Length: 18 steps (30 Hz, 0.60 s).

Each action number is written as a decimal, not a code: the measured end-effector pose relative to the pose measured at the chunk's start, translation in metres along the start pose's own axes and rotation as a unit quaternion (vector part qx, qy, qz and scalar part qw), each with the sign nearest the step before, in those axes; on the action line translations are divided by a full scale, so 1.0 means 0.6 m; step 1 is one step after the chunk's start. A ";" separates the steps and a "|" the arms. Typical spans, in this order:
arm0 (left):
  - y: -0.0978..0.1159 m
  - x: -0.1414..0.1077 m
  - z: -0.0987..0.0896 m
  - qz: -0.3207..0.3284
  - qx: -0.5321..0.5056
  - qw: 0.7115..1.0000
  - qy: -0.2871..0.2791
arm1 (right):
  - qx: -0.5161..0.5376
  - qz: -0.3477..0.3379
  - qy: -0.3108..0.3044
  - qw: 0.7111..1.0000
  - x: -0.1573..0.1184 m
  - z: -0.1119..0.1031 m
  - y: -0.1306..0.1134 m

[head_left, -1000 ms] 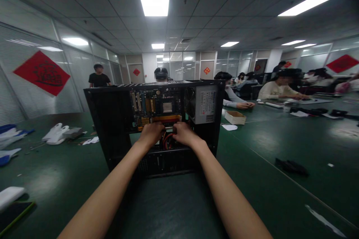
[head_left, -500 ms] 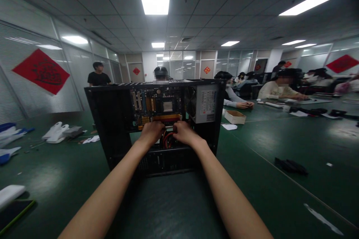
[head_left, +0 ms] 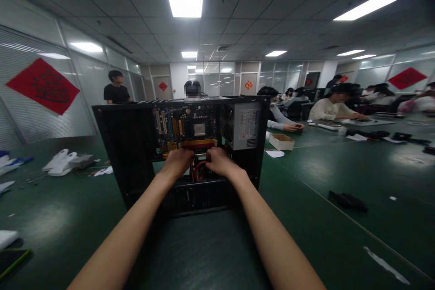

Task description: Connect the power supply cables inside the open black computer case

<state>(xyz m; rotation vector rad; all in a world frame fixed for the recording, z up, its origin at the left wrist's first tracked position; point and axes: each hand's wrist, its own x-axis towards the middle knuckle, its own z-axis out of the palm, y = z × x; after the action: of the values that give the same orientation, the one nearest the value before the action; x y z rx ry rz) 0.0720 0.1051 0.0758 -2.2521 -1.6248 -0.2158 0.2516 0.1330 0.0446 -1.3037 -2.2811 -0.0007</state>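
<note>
An open black computer case [head_left: 124, 149] stands upright in front of me, its inside facing me. The motherboard [head_left: 170, 122] shows at its upper middle, and a silver power supply [head_left: 246, 127] sits at the upper right. My left hand [head_left: 179, 162] and my right hand [head_left: 219, 161] are inside the case, at the lower edge of the motherboard, by the yellow and red slots [head_left: 199, 143]. Both hands have curled fingers; whatever is between the fingertips is too small to make out. Red and black cables [head_left: 200, 171] hang between my hands.
White plastic bags [head_left: 59, 161] and a grey box [head_left: 81, 161] lie left on the green table [head_left: 292, 226]. A small open box [head_left: 281, 142] and a black cloth-like item [head_left: 347, 200] are on the right. People [head_left: 335, 104] sit beyond.
The view has turned slightly right, so the case and surroundings sit a little further left. Both hands remain at the same part of the motherboard.
</note>
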 end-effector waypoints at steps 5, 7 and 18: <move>0.002 0.008 0.006 -0.001 0.001 1.000 0.012 | 0.002 -0.008 0.000 1.000 -0.002 -0.002 -0.001; 0.002 0.011 0.008 -0.006 0.001 1.000 0.012 | -0.002 -0.011 0.000 1.000 -0.002 -0.002 0.000; 0.001 0.011 0.003 -0.012 -0.015 1.000 -0.006 | -0.045 -0.039 0.012 0.998 -0.014 -0.008 -0.014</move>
<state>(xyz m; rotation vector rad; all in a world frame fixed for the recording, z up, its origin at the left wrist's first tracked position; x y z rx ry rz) 0.0747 0.1113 0.0763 -2.2612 -1.6662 -0.2345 0.2503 0.1202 0.0473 -1.2502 -2.3348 -0.1468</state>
